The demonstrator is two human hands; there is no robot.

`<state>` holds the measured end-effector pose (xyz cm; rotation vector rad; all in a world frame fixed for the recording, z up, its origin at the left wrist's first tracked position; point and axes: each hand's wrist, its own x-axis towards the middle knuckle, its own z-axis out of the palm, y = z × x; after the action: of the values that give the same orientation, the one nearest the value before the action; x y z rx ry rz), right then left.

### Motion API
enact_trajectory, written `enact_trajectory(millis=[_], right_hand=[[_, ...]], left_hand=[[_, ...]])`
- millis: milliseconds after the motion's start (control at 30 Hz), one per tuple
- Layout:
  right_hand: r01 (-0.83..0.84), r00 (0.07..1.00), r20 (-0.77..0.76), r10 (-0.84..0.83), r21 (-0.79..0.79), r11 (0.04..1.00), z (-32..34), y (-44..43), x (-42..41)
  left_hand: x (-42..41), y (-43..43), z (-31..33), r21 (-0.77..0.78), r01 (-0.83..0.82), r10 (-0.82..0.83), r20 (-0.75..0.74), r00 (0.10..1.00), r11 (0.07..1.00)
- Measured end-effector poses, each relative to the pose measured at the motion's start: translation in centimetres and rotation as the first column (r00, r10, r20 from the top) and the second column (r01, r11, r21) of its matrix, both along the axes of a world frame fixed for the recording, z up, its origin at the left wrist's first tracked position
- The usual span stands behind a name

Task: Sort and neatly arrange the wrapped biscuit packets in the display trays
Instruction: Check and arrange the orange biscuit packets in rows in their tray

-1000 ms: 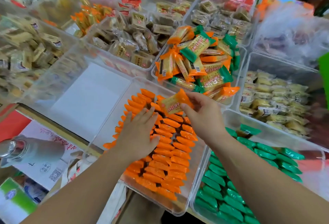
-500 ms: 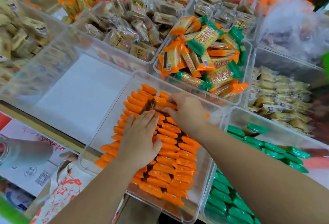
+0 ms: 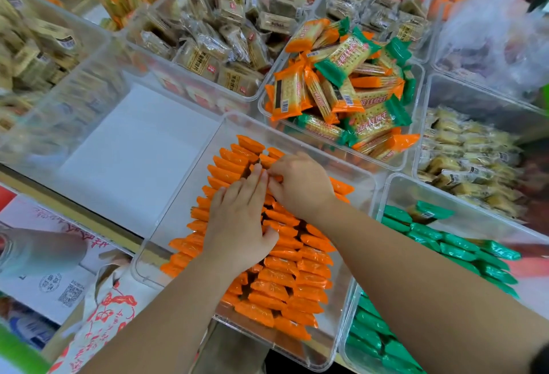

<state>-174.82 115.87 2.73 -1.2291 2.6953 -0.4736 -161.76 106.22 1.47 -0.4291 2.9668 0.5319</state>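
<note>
We see the left hand (image 3: 240, 225), fingers straight, pressing the orange packets (image 3: 282, 281); the right hand (image 3: 300, 183), fingers curled, pinches one near the far edge of the tray (image 3: 178, 225).

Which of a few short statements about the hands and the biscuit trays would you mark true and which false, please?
1. Both the left hand and the right hand are over the near tray of orange packets. True.
2. The green packets share that tray with the orange rows. False: they lie in the neighbouring tray on the right.
3. The back tray holds orange and green packets jumbled together. True.
4. The right hand holds a packet high above the trays. False: it is down on the orange rows, at their far end.
5. The left hand's fingers are curled into a fist. False: they lie fairly straight on the packets.
</note>
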Motion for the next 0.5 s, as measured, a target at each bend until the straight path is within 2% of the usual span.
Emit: enact_trajectory(millis=[133,333,500], right_hand=[[0.159,0.987,-0.006,-0.160,-0.101,0.982,0.2,0.7,-0.7],[0.169,0.984,-0.093,-0.151,0.234,0.957,0.5,-0.8,-1.5],[0.166,0.983,-0.114,-0.144,0.213,0.963,0.4,-0.8,-1.0]], left_hand=[[-0.1,0.2,-0.5,-0.038,0.000,0.001,0.021,1.000,0.999],[-1.0,0.5,0.0,-0.117,0.005,0.001,0.046,0.999,0.993],[-1.6,0.6,0.7,-0.173,0.026,-0.013,0.078,0.997,0.985]])
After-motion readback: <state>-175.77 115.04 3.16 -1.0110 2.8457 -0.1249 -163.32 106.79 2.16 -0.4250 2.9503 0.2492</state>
